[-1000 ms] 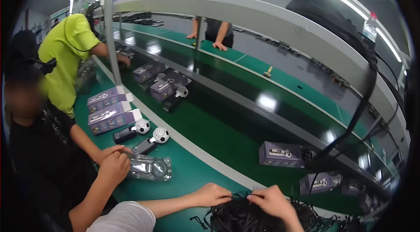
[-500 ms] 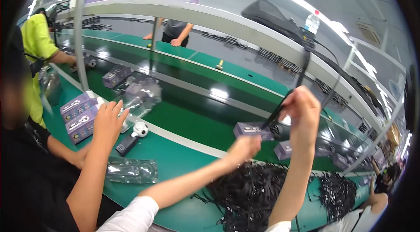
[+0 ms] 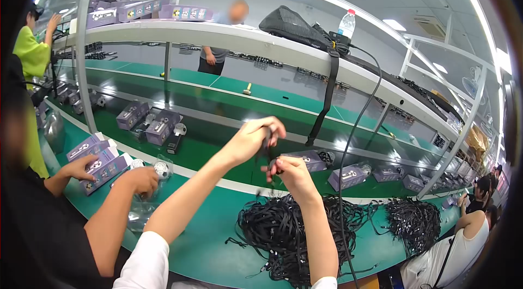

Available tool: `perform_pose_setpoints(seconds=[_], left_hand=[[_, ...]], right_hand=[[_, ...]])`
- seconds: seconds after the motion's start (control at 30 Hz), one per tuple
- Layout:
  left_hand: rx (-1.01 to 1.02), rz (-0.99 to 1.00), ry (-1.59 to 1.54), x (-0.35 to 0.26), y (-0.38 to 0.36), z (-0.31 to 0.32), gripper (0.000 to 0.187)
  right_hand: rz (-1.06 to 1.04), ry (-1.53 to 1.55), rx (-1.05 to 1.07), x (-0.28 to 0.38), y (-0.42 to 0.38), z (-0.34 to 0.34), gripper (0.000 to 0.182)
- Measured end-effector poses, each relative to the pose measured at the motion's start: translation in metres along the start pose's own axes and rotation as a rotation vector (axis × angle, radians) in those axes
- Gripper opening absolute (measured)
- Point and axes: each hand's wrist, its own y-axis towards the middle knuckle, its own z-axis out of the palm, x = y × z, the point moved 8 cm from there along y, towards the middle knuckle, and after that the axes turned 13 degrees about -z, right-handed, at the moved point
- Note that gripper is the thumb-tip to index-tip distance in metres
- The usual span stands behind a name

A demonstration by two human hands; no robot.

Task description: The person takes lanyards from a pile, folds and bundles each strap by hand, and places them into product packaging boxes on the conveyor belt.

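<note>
- Left hand raised, fingers curled on a black strap, blurred from where I stand.
- Right hand just below, fingertips pinched on the strap too.
- Strap hangs between both hands, above the strap pile.
- Pile lies on the green table, below the hands.

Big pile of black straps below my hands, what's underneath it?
The black strap pile lies on the green tabletop, which shows on both sides of it. Anything beneath its middle is covered, so I can't tell what's there.
</note>
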Motion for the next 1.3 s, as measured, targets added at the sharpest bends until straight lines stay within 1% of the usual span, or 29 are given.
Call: perform_pose_setpoints(seconds=[0.07, 0.1, 0.13, 0.17, 0.2, 0.23, 0.27, 0.3, 0.33, 0.4, 0.43, 0.47, 0.5, 0.53, 0.63, 0.7, 0.73, 0.77, 0.8, 0.83, 0.9, 0.93, 0.97, 1.03, 1.1, 1.13, 1.17, 1.23, 1.3], left_hand=[[0.095, 0.031, 0.379, 0.016, -0.018, -0.012, 0.024], [0.203, -0.057, 0.739, 0.022, -0.030, -0.018, 0.040], [0.245, -0.153, 0.658, 0.019, -0.044, -0.029, 0.070], [0.293, -0.228, 0.365, 0.020, -0.049, -0.041, 0.089], [0.280, -0.112, 0.163, 0.003, -0.052, -0.035, 0.097], [0.257, 0.011, 0.671, 0.014, -0.044, -0.028, 0.106], [0.267, 0.006, 0.631, 0.032, -0.038, -0.006, 0.111], [0.311, -0.104, 0.214, 0.050, -0.033, 0.015, 0.109], [0.226, -0.051, 0.093, 0.055, -0.031, 0.028, 0.102], [0.119, -0.164, -0.303, 0.075, -0.026, 0.037, 0.080], [0.051, -0.123, -0.353, 0.083, -0.022, 0.036, 0.068], [-0.031, -0.249, -0.466, 0.085, -0.023, 0.035, 0.049], [-0.111, -0.472, -0.494, 0.096, -0.028, 0.036, 0.024], [-0.164, -0.513, -0.448, 0.096, -0.028, 0.035, 0.006], [-0.270, -0.620, -0.458, 0.098, -0.038, 0.027, 0.012], [-0.302, -0.680, -0.654, 0.102, -0.043, 0.026, 0.014], [-0.216, -0.567, -0.777, 0.106, -0.038, 0.026, 0.014], [-0.163, -0.479, -0.893, 0.109, -0.033, 0.028, 0.021], [-0.177, -0.526, -0.939, 0.122, -0.029, 0.028, 0.027], [-0.311, -0.633, -1.073, 0.133, -0.026, 0.031, 0.033], [-0.339, -0.534, -1.161, 0.128, -0.014, 0.041, 0.031], [-0.073, -0.451, -1.161, 0.120, -0.005, 0.051, 0.023], [-0.374, -0.478, -1.084, 0.135, -0.012, 0.046, 0.020], [-0.364, -0.468, -1.193, 0.141, -0.020, 0.049, 0.022], [-0.160, -0.364, -1.255, 0.153, -0.024, 0.037, 0.025], [-0.202, -0.439, -1.244, 0.159, -0.029, 0.029, 0.025], [-0.179, -0.425, -1.200, 0.149, -0.035, 0.021, 0.018], [-0.011, -0.393, -1.071, 0.144, -0.044, 0.015, 0.012], [0.001, -0.469, -0.722, 0.154, -0.058, 0.022, 0.011]], right_hand=[[0.030, -0.029, -0.037, 0.003, -0.006, -0.007, 0.025], [0.021, -0.175, -0.059, 0.006, -0.005, -0.013, 0.027], [0.012, -0.310, 0.000, 0.014, -0.003, -0.010, 0.026], [0.000, -0.451, 0.053, 0.021, 0.001, -0.005, 0.026], [0.037, -0.527, 0.122, 0.017, 0.005, 0.000, 0.025], [0.078, -0.606, 0.191, 0.011, 0.009, 0.005, 0.025], [0.058, -0.703, 0.220, 0.009, 0.016, 0.006, 0.024], [0.053, -0.791, 0.251, 0.006, 0.020, 0.008, 0.024], [-0.022, -0.825, 0.222, 0.015, 0.023, 0.014, 0.024], [-0.075, -0.916, 0.196, 0.031, 0.027, 0.019, 0.026], [-0.037, -0.971, 0.198, 0.031, 0.027, 0.016, 0.026], [-0.183, -1.039, 0.136, 0.050, 0.030, 0.024, 0.025], [-0.156, -1.047, 0.127, 0.063, 0.030, 0.023, 0.023], [-0.154, -1.025, 0.113, 0.070, 0.032, 0.019, 0.022], [-0.127, -0.910, -0.007, 0.068, 0.029, 0.003, 0.019], [-0.059, -0.807, -0.119, 0.068, 0.019, -0.004, 0.018], [-0.098, -0.811, -0.194, 0.068, 0.014, -0.013, 0.018], [-0.246, -0.884, -0.192, 0.070, 0.012, -0.014, 0.016], [-0.309, -1.022, -0.182, 0.068, 0.005, -0.014, 0.014], [-0.361, -1.148, -0.160, 0.071, 0.003, -0.005, 0.012], [-0.324, -1.321, -0.099, 0.060, -0.008, 0.016, 0.008], [-0.333, -1.389, -0.036, 0.045, -0.012, 0.024, 0.008], [-0.344, -1.454, 0.025, 0.028, -0.020, 0.035, 0.009], [-0.218, -1.354, -0.094, 0.013, -0.039, 0.030, 0.016], [-0.152, -1.024, -0.081, 0.001, -0.057, 0.029, 0.026], [-0.028, -0.721, -0.136, -0.007, -0.068, 0.029, 0.034], [0.020, -0.628, -0.192, -0.009, -0.080, 0.028, 0.035], [0.012, -0.957, -0.171, 0.000, -0.092, 0.024, 0.030], [0.177, -1.334, -0.045, -0.008, -0.100, 0.025, 0.025]])
